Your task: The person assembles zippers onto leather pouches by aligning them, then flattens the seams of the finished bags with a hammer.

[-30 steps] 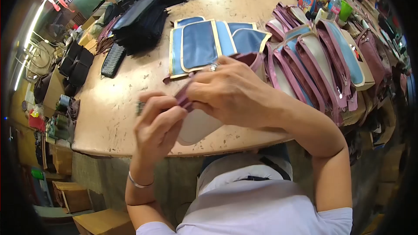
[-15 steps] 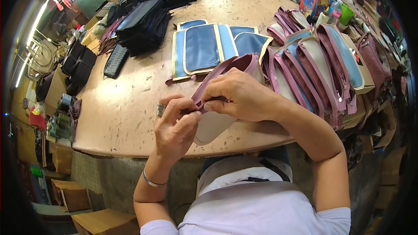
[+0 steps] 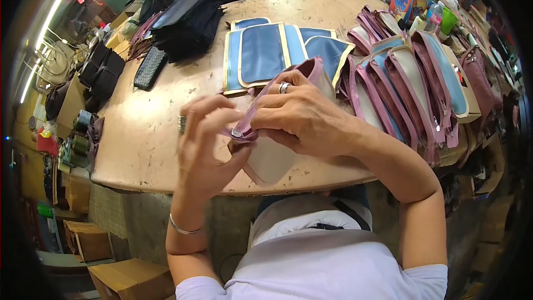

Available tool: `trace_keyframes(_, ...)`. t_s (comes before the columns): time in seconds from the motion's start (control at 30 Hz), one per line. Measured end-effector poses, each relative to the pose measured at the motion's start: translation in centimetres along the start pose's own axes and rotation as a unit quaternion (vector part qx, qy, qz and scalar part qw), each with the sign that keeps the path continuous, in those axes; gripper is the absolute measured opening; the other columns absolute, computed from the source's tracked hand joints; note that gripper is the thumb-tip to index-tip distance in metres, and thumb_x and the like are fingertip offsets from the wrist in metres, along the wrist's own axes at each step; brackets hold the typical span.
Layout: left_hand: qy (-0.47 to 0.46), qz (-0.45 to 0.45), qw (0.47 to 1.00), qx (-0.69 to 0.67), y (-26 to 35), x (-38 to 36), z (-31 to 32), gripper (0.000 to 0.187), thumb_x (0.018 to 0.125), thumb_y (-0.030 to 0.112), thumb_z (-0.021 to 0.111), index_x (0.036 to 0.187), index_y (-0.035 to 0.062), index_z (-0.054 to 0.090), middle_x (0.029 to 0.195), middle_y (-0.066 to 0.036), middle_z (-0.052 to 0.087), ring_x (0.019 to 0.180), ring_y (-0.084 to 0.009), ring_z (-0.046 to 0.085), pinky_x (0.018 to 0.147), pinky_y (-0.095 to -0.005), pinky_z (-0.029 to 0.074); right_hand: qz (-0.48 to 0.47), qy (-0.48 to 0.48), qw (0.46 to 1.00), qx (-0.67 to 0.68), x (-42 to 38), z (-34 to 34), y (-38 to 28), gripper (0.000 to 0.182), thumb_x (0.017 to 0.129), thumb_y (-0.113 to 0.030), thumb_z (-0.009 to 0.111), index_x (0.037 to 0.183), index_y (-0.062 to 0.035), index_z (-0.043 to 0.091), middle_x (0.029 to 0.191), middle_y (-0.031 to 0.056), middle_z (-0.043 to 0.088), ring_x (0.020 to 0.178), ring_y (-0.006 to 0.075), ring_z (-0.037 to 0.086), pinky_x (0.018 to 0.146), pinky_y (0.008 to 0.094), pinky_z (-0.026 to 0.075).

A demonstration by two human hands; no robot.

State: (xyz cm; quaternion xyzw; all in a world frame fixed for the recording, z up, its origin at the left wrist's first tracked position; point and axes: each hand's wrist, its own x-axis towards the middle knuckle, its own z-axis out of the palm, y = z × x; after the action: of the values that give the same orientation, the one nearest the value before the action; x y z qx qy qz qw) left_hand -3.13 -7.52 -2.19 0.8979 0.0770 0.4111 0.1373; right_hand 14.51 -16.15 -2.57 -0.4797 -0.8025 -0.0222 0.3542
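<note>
I hold a cream pouch with maroon zipper trim (image 3: 272, 158) over the near edge of the wooden table (image 3: 150, 133). My right hand (image 3: 297, 116), a ring on one finger, grips the maroon zipper band near its end. My left hand (image 3: 205, 144), also ringed and blurred by motion, pinches the same zipper end from the left. The pouch's far end (image 3: 311, 69) rises behind my right hand.
Blue panels with yellow trim (image 3: 266, 50) lie past my hands. A row of finished maroon, cream and blue pouches (image 3: 411, 83) stands at the right. Black bags (image 3: 189, 19) are stacked at the back left. Cardboard boxes (image 3: 122, 278) sit on the floor below.
My left hand has risen and spread its fingers at the zipper end. The right hand shifted slightly up, and the pouch tilted with it.
</note>
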Motion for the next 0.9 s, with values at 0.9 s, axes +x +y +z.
trace_keyframes(0.9,-0.071,-0.055,0.939,-0.332,-2.8,1.0,1.7,0.042,0.062,0.012,0.08,0.097,0.0057,0.057,0.09,-0.002,0.06,0.082,-0.0133,0.058,0.075,-0.0267,0.046,0.042,0.248,0.964,0.09,-2.0,0.7,-1.4,0.028,0.072,-0.005,0.068,0.097,-0.0048,0.056,0.095,0.0119,0.054,0.08,0.0254,0.057,0.07,0.0332,0.049)
